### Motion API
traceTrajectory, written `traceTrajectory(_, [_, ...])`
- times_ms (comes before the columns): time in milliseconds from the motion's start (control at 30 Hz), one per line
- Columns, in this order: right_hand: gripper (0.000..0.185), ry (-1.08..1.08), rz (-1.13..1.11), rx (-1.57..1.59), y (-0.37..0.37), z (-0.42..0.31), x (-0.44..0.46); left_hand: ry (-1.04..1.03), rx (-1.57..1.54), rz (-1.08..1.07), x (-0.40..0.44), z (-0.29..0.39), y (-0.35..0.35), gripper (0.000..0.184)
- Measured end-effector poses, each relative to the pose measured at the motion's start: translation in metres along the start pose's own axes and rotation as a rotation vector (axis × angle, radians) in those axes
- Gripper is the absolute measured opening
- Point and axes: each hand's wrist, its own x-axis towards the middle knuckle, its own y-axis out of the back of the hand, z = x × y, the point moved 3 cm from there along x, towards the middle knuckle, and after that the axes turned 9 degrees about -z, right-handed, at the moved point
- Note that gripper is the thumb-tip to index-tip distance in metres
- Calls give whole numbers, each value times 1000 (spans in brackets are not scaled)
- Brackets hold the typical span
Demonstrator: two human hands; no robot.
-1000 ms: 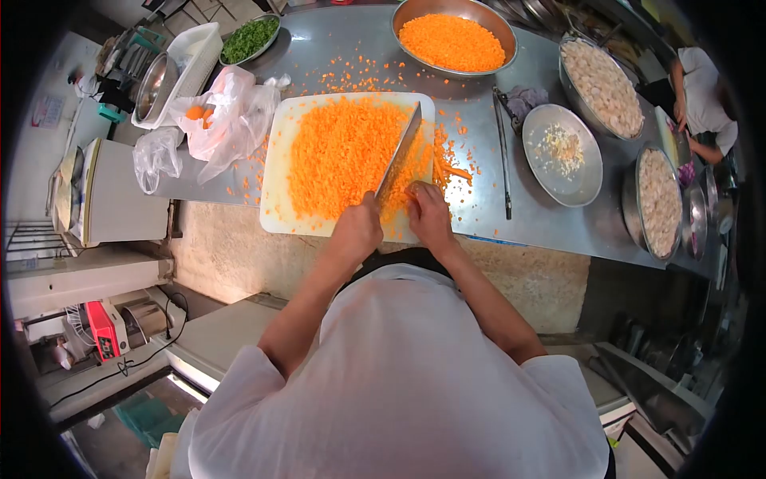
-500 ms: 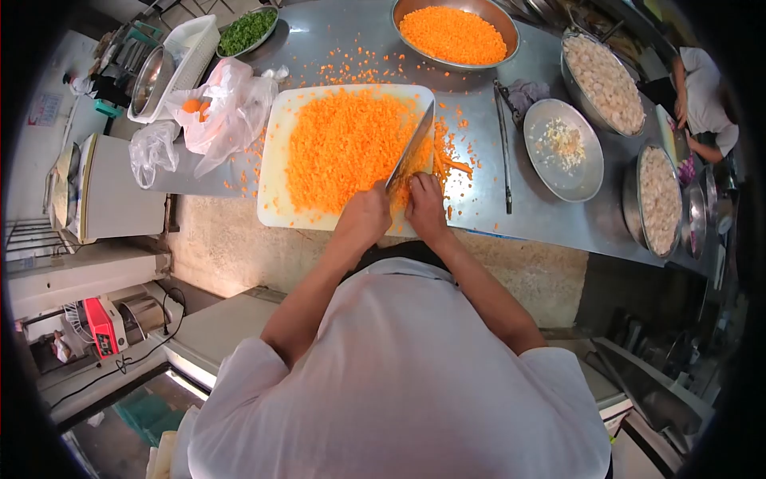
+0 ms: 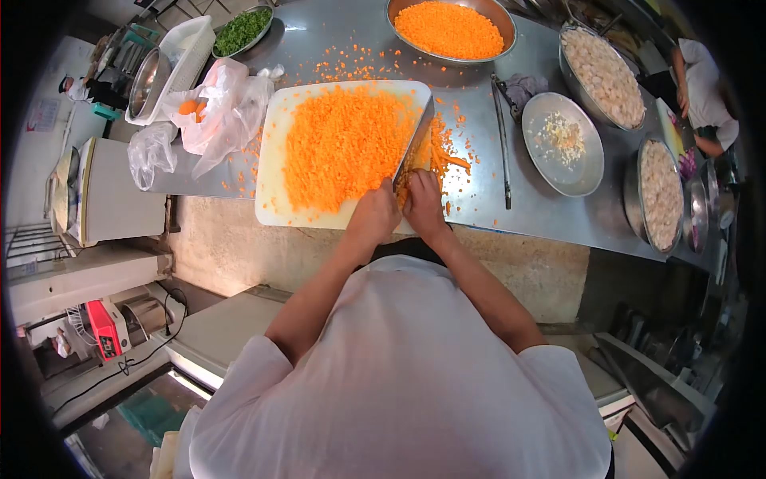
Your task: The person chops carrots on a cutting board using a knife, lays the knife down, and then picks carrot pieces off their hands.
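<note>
Left hand clenched on knife; blade has shifted rightward beside carrot heap; cutting apparently nearer right hand; right grip: cannot tell.

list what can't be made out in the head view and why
All in the head view:
Handle of the knife: hidden by the left hand.
What lies under the right hand: covered by the hand itself.
Middle of the cutting board: buried under chopped orange pieces.
Full contents of the pinkish plastic bag: veiled by its folds.
Far rim of the large bowl: cut by the top edge.
Co-worker's hand: grip too small to tell.
</note>
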Motion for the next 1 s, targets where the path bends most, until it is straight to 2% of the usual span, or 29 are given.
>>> traceTrajectory(167, [26,-4,57,34,2,-3,3,-31,55,32,-7,-2,3,17])
traceTrajectory(267, [24,-6,35,3,1,0,1,-28,-61,73,1,-17,-21,17])
traceTrajectory(367, [22,-4,14,-5,2,0,4,-39,6,132,12,-30,1,16])
traceTrajectory(433, [19,4,-8,28,5,0,7,-196,4,195,12,-51,21,15])
traceTrajectory(467, [16,-21,-30,57,8,2,5,-197,0,205,13,-59,32,15])
traceTrajectory(533, [15,-28,-54,81,16,1,3,33,70,142,9,-63,51,16])
traceTrajectory(633, [15,-10,-40,104,29,-8,5,77,132,157,-4,-42,54,15])
traceTrajectory(767, [19,0,13,65,36,-6,-3,31,31,106,-46,-43,24,14])
traceTrajectory(833, [16,-16,2,80,41,-5,-3,36,41,-19,-64,-59,18,14])
traceTrajectory(867, [14,-15,8,78,45,-5,-2,39,30,3,-64,-83,24,14])
traceTrajectory(933, [11,-9,25,82,48,-9,1,-119,120,130,-61,-131,39,16])
traceTrajectory(1000, [11,22,18,60,45,-10,6,-44,210,141,-45,-128,79,15])
